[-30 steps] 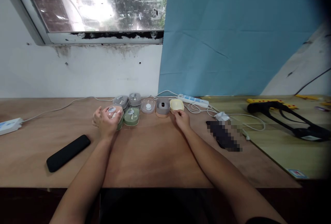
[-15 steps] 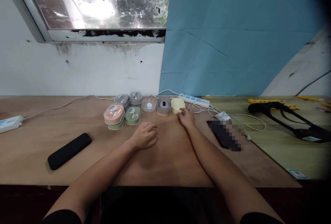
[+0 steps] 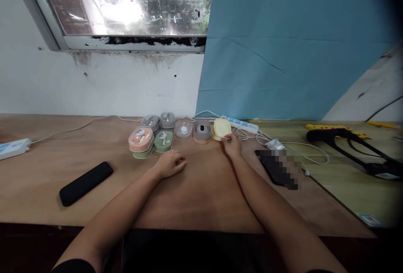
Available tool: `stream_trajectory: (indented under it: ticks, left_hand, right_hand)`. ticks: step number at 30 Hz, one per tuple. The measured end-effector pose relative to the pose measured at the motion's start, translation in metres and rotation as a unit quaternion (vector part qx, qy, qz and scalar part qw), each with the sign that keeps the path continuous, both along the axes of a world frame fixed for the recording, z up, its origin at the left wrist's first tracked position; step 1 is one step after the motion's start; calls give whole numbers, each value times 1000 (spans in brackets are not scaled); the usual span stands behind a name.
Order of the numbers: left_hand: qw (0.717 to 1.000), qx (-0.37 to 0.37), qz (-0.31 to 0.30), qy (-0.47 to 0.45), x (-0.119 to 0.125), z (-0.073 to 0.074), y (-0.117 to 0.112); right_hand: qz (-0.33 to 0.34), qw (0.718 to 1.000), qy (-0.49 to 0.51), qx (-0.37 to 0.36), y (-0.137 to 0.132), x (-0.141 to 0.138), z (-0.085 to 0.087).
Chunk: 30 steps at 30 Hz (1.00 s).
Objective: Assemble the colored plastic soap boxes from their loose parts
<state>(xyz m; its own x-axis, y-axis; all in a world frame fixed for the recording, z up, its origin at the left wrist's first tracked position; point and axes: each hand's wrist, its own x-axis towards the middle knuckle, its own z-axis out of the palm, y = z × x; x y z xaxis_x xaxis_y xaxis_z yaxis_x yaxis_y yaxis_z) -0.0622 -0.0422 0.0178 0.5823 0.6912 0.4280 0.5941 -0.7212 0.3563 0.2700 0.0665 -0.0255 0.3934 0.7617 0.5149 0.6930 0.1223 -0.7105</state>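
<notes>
Several small rounded cases stand in a cluster at the back of the wooden table [image 3: 195, 189]: a pink one [image 3: 140, 138] stacked on a green one, another green one [image 3: 163, 140], two grey ones [image 3: 159, 120], a clear lid [image 3: 183, 128] and a grey-and-pink base [image 3: 202, 131]. A tilted stack of yellow lids [image 3: 221, 129] leans beside the base. My right hand [image 3: 233, 144] pinches the stack's lower edge. My left hand [image 3: 170, 164] rests on the table below the green case, fingers loosely curled, holding nothing.
A black phone [image 3: 85, 177] lies at the left, a white power strip [image 3: 12, 148] at the far left. Another power strip [image 3: 241, 124], white cables and a charger [image 3: 275, 144] lie right of the cases. A dark blurred object [image 3: 277, 168] and a black tool [image 3: 355, 147] sit further right.
My left hand let go of the pink case, which stays stacked on the green one, and came to rest on the table. The yellow lids now tilt up under my right hand.
</notes>
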Motion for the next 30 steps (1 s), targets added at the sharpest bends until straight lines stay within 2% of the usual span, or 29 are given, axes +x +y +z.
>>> stream_trajectory:
  ticks: [5,11,15,19,22,27,30]
  left_hand:
    - [999,-31,27,-22,-5,0,3]
    - [999,-42,18,-6,-3,1,2]
    - [999,-47,19,-5,-3,1,1]
    - [998,-52,20,-3,-4,2,1]
    - [998,-57,21,1,-4,3,1]
    - [998,-60,24,-9,-4,1,2]
    - [997,-65,27,-43,-5,-2,2]
  right_hand:
    - [-3,1000,25,12,-1,-1,2]
    - [21,993,17,119,-11,-12,11]
    - [42,993,-11,112,-15,-18,13]
    - [21,996,-7,89,-10,-14,8]
    - [9,995,12,97,-8,-9,7]
    - [7,980,-1,200,-22,-18,26]
    - [72,964,-43,253,-39,-36,39]
